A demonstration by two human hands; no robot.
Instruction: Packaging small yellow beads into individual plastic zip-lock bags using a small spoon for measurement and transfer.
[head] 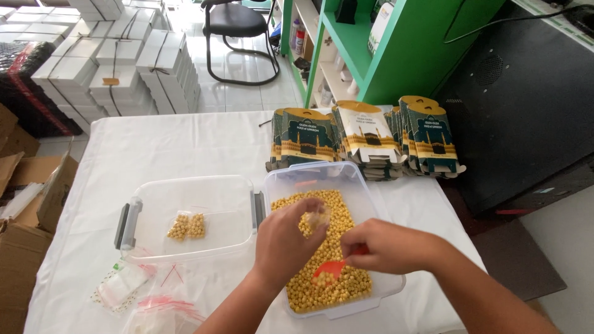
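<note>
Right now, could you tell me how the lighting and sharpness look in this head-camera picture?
Head view: soft, even daylight, brightest on the tiled floor at the top; the white tablecloth is nearly washed out. The left hand and right hand over the tub of yellow beans are slightly motion-blurred; straight edges bow near the frame's sides.

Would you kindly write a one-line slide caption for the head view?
Left hand holds a small clear bag while right hand dips a red scoop into a tub of yellow chickpeas.
</note>
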